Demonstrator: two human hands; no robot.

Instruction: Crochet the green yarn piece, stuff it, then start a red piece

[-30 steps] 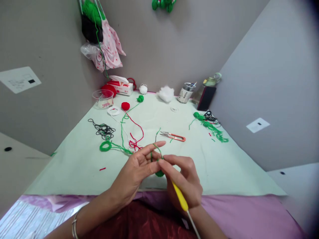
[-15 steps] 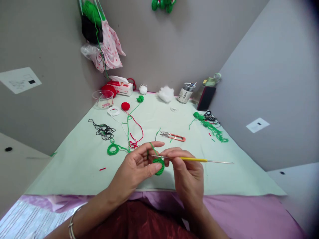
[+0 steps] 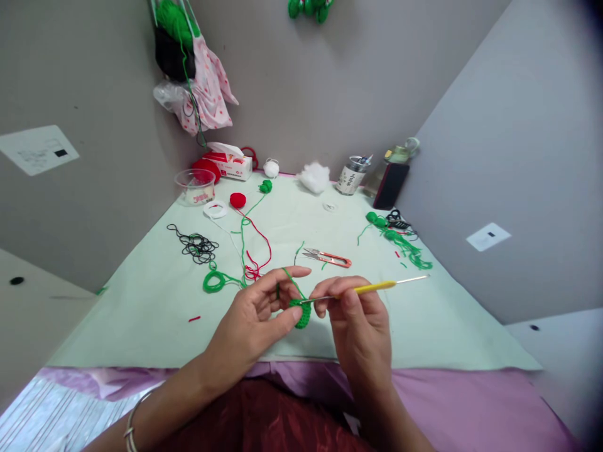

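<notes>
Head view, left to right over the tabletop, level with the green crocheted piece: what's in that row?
Red yarn scrap → left hand → green crocheted piece → right hand. Yellow-handled hook left out: overlaps right hand.

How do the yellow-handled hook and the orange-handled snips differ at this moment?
The yellow-handled hook is held in the right hand, while the orange-handled snips lie on the table. The hook is one slender, straight rod; the snips have two pointed blades. Both have metal working ends.
</notes>
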